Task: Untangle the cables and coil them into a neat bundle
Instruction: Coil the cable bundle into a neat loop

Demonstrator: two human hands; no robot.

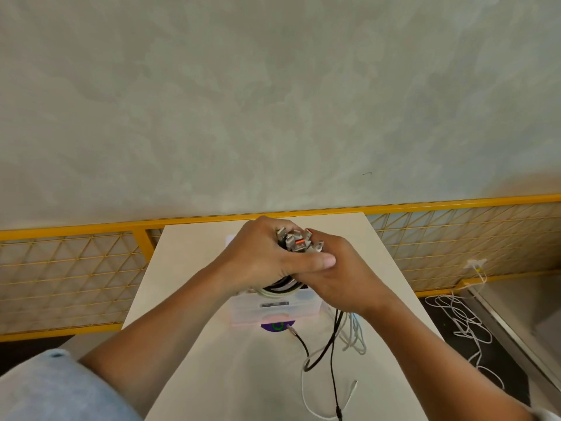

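Both hands are clamped together on the cables (280, 288); our left hand (261, 256) wraps them from 9 o'clock with its thumb laid across the top, and our right hand (343, 278) grips from 3 o'clock. We hold the cables in the air above the middle of the counter (188, 299), just over a clear plastic box (273, 309). Several plug ends (296, 240) stick up out of the grip at 12 o'clock; black and white loops show under the palms at 6 o'clock.

We judge the coiling well along but unfinished; a black tail (299, 341) and a white tail (353, 335) hang from beneath the right hand toward 5 o'clock and cross each other on the counter.

To do this step well, we should let the left hand alone anchor the coil, thumb pinning the plugs; the right hand can then loosen and take one tail at a time. We should part black from white before winding; a hard pull would likely tighten the crossing into a knot. Each new loop should match those already held; the plugs should stay gathered on one side.

Another white cable (464, 320) lies on the floor at 4 o'clock; we cannot tell whether it belongs to the job.
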